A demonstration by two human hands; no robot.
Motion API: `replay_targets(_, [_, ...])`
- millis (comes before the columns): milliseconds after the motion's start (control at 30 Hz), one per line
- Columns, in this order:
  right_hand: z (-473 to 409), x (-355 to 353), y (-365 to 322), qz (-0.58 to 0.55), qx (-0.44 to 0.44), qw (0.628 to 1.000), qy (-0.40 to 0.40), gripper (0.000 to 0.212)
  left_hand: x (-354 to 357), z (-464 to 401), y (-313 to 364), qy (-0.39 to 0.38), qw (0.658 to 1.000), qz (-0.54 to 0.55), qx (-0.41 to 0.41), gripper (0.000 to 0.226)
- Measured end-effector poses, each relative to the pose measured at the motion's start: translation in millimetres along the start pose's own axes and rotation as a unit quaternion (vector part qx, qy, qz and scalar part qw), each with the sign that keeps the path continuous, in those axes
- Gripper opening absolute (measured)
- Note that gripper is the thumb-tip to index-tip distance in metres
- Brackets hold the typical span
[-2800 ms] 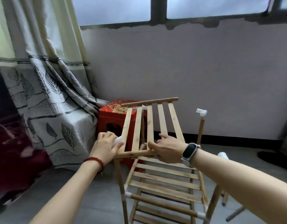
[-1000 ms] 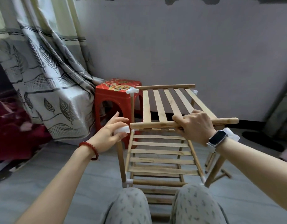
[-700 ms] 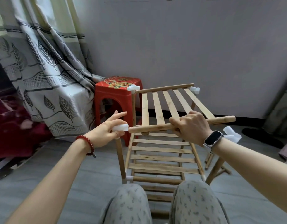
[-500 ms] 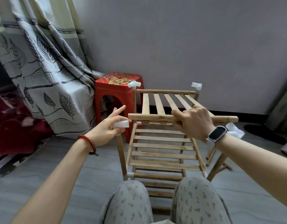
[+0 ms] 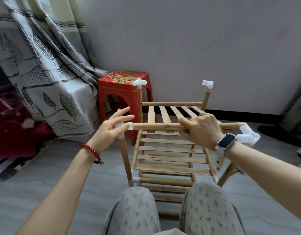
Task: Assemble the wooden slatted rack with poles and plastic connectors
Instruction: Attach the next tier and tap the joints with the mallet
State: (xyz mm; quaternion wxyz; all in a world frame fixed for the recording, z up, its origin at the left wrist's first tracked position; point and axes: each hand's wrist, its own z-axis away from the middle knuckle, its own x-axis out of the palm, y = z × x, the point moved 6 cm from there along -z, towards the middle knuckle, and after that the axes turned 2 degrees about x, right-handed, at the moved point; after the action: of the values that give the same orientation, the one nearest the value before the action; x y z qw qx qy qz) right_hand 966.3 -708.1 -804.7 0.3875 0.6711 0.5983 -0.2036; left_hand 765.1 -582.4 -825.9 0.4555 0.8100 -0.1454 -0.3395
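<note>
Fingers point(image 5: 185, 121) around slatted panel's point(image 5: 165, 114) rail.

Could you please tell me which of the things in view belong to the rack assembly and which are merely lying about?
Part of the job:
- slatted shelf panel, gripped by the right hand
- near-left connector, pinched by the left hand
- near-right connector
- two far connectors on upright poles
- lower shelves

Just lying about:
- red stool
- curtain

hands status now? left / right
Left hand: thumb and finger pinch the white connector on the near-left pole; other fingers extended.
Right hand: grips the slat panel's front rail.
</note>
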Motion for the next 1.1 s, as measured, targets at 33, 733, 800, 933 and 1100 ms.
replay_targets(33, [0.0,0.6,0.7,-0.002,0.002,1.0,0.0,0.018,0.8,-0.1,0.3,0.014,1.0,0.002,0.001,0.027])
replay_targets(733, [-18.0,9.5,-4.1,-0.042,-0.032,0.995,-0.088,0.025,-5.4,-23.7,-13.9,0.177,0.951,0.213,-0.133,0.034])
replay_targets(800, [-16.1,13.6,-4.5,-0.041,-0.031,0.994,-0.095,0.032,-1.0,-28.6,-22.5,0.2,0.919,0.283,-0.187,0.031])
replay_targets(933, [-17.0,14.4,-4.6,-0.05,-0.029,0.992,-0.115,0.05,4.7,-31.2,-29.5,0.181,0.917,0.282,-0.217,0.032])
replay_targets(1100, [-22.3,14.0,-7.8,-0.077,-0.073,0.986,-0.13,0.031,5.0,-34.3,-30.2,0.158,0.93,0.235,-0.235,0.034])
